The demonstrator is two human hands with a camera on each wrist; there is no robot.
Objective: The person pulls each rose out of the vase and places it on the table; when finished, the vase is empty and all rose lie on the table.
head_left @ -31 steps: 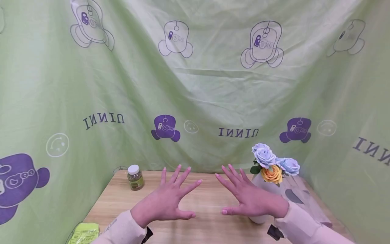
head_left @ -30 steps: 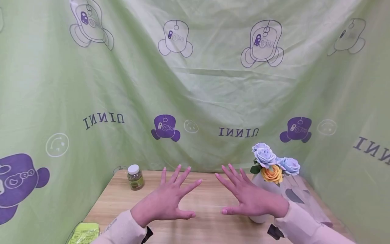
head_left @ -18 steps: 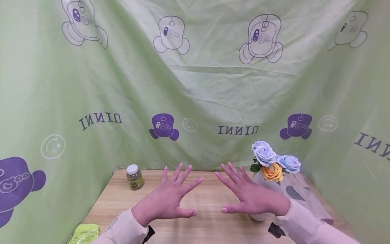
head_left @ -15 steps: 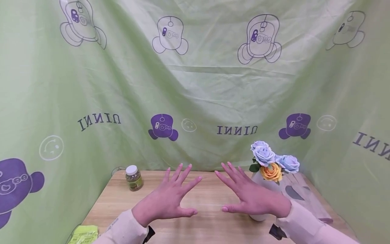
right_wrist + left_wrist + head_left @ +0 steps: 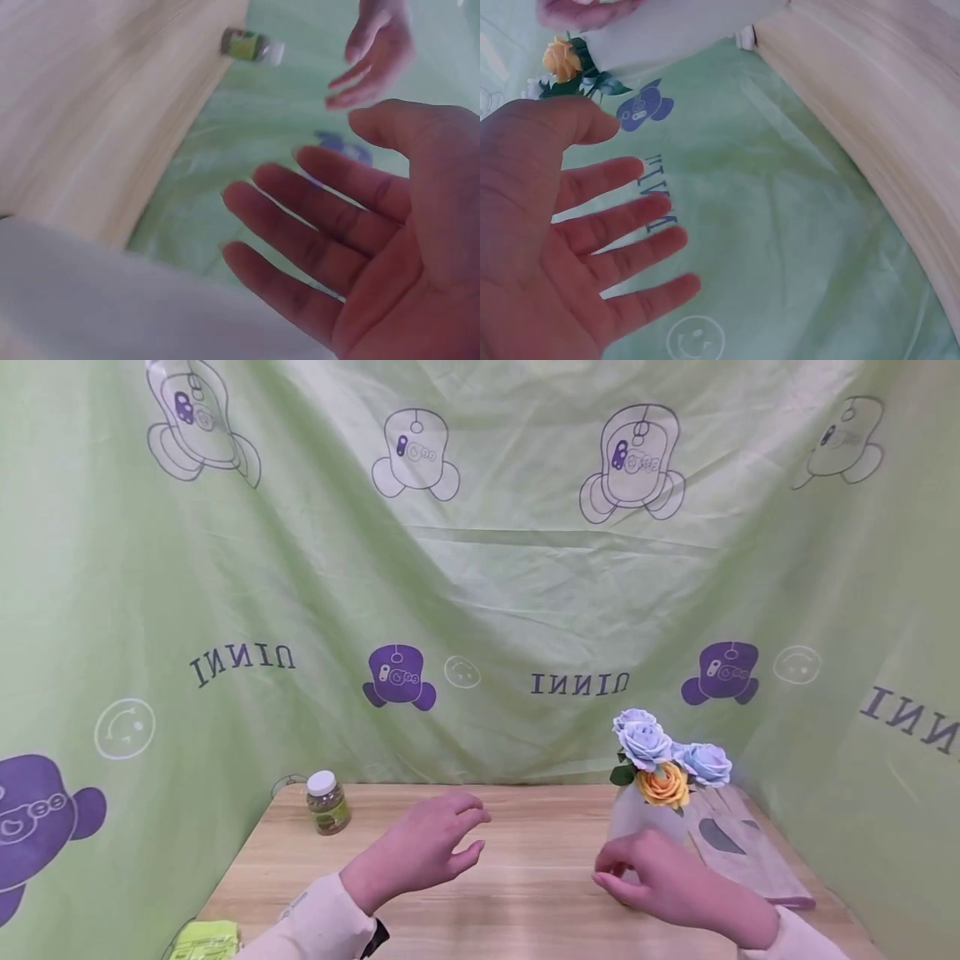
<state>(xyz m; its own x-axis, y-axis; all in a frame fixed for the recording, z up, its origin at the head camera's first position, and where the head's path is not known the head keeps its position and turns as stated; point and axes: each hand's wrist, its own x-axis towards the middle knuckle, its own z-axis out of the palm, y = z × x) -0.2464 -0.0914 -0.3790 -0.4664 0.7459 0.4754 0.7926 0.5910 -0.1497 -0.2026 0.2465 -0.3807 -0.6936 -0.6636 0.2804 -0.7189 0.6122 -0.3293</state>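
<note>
Low in the head view, the left hand (image 5: 417, 846) lay near seven o'clock, its loosely bent fingers (image 5: 641, 253) spaced and pointing toward two, thumb (image 5: 585, 121) apart. The right hand (image 5: 671, 882), between four and five o'clock, pointed toward ten, fingers softly curved, thumb likewise apart.

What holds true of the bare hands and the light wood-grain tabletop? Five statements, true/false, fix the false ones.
1. The white-lidded, green-labelled cylindrical jar stands upright on the light wood-grain tabletop. True.
2. The bare left hand and bare right hand both hold nothing. True.
3. In the head view, the jar is nearer the right hand. False: it is nearer the left.
4. Pale-blue roses and an orange rose top the smooth pale vase. True.
5. The vase lies toppled. False: it stands upright.
</note>
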